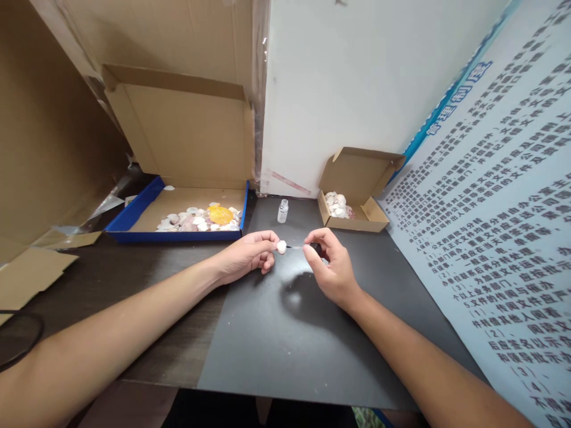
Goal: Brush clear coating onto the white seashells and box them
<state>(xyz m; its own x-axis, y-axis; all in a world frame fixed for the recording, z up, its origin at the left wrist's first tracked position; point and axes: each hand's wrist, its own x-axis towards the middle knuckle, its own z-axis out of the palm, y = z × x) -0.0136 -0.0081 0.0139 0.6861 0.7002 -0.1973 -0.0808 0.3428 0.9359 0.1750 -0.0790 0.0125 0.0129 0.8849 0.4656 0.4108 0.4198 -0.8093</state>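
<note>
My left hand (247,255) pinches a small pale seashell (281,246) between thumb and fingers, just above a dark grey mat (285,339). My right hand (330,264) is closed on a thin brush (300,246) with a dark cap, its tip touching the shell. A small clear bottle (282,211) stands uncapped on the mat behind both hands.
A large open cardboard box with a blue rim (134,217) at the back left holds several shells, one orange. A smaller open cardboard box (357,223) at the back right holds more shells. A printed poster (499,226) leans on the right. Cardboard sheets line the left.
</note>
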